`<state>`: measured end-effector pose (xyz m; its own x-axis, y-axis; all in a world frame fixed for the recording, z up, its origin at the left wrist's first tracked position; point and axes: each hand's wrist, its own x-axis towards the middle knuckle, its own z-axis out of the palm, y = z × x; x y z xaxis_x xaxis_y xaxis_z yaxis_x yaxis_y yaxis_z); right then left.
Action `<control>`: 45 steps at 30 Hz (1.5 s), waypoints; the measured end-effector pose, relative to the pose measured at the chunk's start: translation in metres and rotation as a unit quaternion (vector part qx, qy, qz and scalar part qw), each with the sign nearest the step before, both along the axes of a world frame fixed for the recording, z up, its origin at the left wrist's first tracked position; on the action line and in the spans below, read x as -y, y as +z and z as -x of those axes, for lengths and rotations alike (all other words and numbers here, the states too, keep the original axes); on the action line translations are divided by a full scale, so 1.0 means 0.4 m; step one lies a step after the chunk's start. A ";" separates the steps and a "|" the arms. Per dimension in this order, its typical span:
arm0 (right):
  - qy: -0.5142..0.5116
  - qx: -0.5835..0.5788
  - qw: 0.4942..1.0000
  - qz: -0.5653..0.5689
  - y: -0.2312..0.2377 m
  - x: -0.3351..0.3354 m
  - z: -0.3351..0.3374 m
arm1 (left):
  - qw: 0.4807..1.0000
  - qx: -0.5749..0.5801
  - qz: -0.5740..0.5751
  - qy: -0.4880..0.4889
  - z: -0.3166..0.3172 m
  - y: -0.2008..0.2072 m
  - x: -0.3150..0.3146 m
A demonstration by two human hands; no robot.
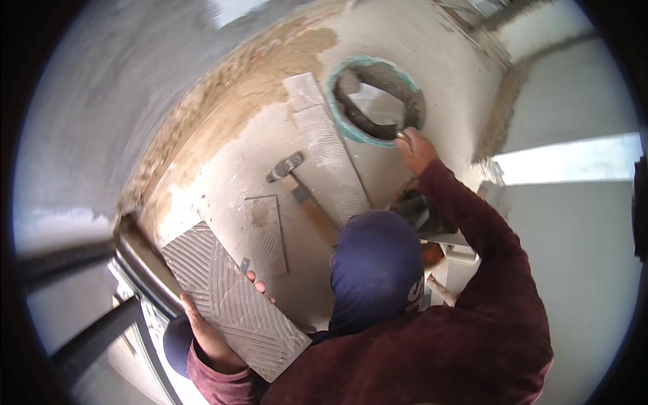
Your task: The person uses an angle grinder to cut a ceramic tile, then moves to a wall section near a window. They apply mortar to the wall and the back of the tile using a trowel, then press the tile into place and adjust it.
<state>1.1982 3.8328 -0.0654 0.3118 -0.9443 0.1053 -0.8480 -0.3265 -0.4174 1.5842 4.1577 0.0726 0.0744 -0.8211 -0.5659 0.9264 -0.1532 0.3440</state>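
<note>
My left hand (pixel 214 337) holds a rectangular tile (pixel 236 304), tilted, its grey ridged back facing up. The thumb lies along one long edge and fingertips show at the other. At the far right, my right hand (pixel 417 152) is closed round the handle of a trowel (pixel 378 106) at the rim of a bucket (pixel 335 111). The pale flat blade lies inside the bucket, over grey mortar (pixel 364 71). A hammer (pixel 307 196) with a wooden handle rests on the floor between my hands. Next to it lies a smaller ridged tile piece (pixel 265 233).
A long ridged tile strip (pixel 331 155) and a short piece (pixel 303 90) lie beside the bucket. My blue-clad knee (pixel 378 263) rises in the middle. A dark metal frame (pixel 145 263) stands at left, by a rough wall base (pixel 229 88). A dark container (pixel 422 214) sits under my right arm.
</note>
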 end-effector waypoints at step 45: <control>0.354 -0.085 0.857 -0.365 -0.117 -0.205 -1.502 | 0.941 -0.130 -0.048 0.308 -0.114 -0.028 -0.178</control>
